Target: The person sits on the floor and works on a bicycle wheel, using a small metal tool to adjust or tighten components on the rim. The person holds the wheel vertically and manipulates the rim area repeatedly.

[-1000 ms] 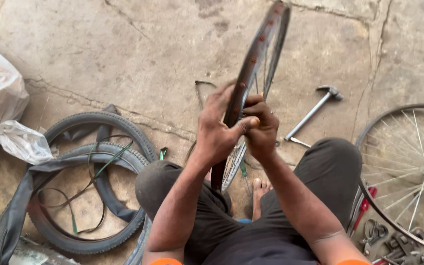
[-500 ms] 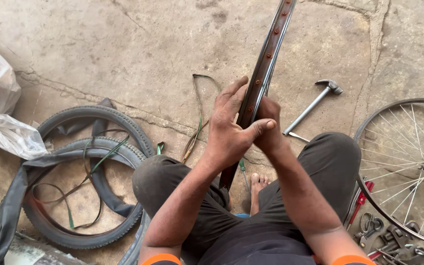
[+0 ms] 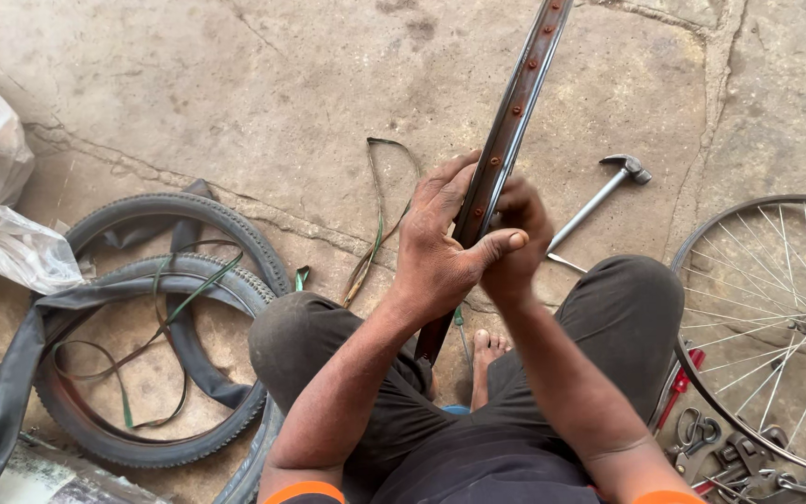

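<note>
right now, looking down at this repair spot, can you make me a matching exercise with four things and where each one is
Things:
1. bare wheel rim
2. hammer
3. spoked wheel
4. black tyres

Places:
A. flat on the ground at the frame's left, beside the knee
B. standing on edge between the knees, gripped by the left hand and right hand
C. at the frame's right edge, above a cluster of small tools
D. lying on the concrete beyond the rim, head pointing away

Pairs: 1-B, 2-D, 3-C, 4-A
</note>
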